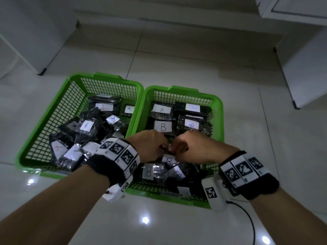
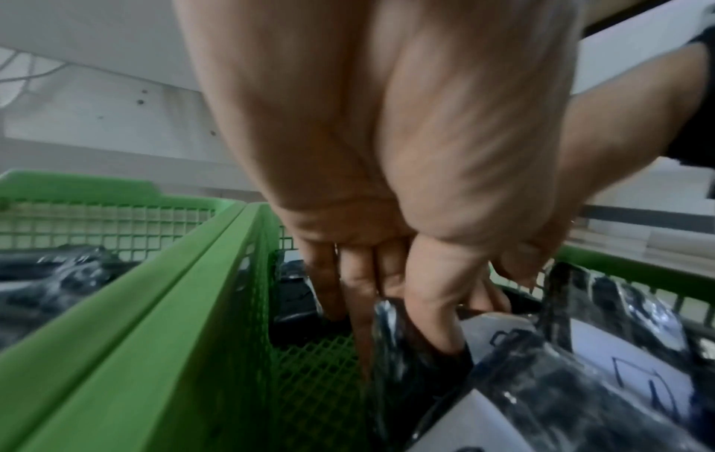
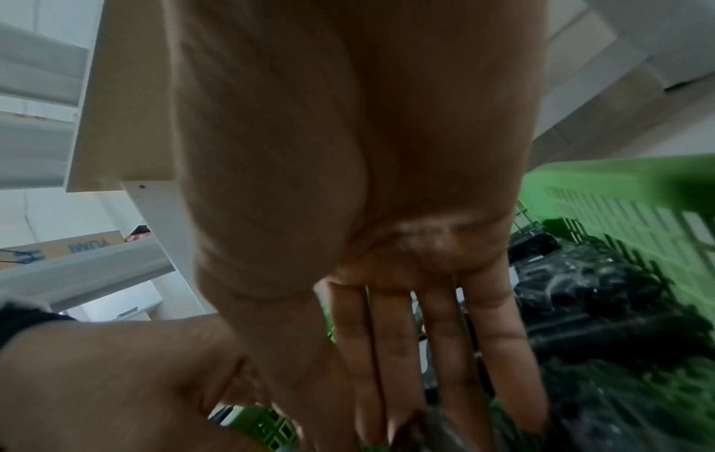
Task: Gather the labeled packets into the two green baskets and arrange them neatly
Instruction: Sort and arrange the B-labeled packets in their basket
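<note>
Two green baskets stand side by side on the tiled floor. The left basket (image 1: 44, 117) holds several black packets with A labels (image 1: 86, 125), lying jumbled. The right basket (image 1: 177, 90) holds several black packets with B labels (image 1: 162, 126), those at the back in rows. Over the middle of the right basket, my left hand (image 1: 163, 147) and right hand (image 1: 174, 147) meet, and both pinch the top edge of one B packet (image 1: 169, 160) standing on edge. In the left wrist view, thumb and fingers (image 2: 360, 305) clamp that packet (image 2: 421, 351). The right wrist view is blurred, with fingertips (image 3: 433, 397) pointing down onto dark plastic.
White cabinets stand at the back left (image 1: 26, 41) and at the right (image 1: 304, 68). A black cable (image 1: 247, 218) runs across the floor from my right wrist. More B packets (image 1: 148, 171) lie loose at the near end of the right basket, under my wrists.
</note>
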`<state>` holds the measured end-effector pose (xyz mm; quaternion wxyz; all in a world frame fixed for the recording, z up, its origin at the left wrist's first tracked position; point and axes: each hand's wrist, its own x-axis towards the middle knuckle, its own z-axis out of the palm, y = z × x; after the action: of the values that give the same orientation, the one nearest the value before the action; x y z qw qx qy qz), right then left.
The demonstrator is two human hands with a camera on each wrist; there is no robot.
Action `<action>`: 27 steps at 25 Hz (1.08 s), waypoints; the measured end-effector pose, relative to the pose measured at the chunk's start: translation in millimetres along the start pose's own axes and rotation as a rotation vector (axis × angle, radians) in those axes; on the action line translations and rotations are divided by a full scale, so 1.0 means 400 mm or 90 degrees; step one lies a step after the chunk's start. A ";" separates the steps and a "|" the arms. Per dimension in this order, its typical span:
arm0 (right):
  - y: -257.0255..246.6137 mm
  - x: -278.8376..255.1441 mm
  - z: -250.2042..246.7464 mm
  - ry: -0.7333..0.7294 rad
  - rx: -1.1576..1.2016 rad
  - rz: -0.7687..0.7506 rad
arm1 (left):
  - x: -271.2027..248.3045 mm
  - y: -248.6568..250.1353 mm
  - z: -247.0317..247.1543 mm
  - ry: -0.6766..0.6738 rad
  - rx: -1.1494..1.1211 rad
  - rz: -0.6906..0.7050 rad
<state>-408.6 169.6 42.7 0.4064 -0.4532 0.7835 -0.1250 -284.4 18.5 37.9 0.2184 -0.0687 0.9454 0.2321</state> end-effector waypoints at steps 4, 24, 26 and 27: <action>0.010 -0.012 -0.027 0.090 0.136 -0.039 | -0.012 -0.039 -0.041 0.143 -0.231 -0.005; 0.039 0.039 -0.073 0.345 -0.105 0.032 | 0.006 -0.069 -0.112 0.434 -0.199 -0.062; 0.026 0.070 -0.081 0.337 -0.112 0.011 | 0.016 -0.072 -0.128 0.368 -0.066 -0.006; 0.017 0.083 -0.076 0.320 -0.099 -0.004 | 0.026 -0.066 -0.130 0.305 0.019 0.022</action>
<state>-444.2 141.1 40.8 0.1622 -0.4399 0.8659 -0.1743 -307.4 -29.5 64.0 -0.0149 -0.1024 0.9745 0.1992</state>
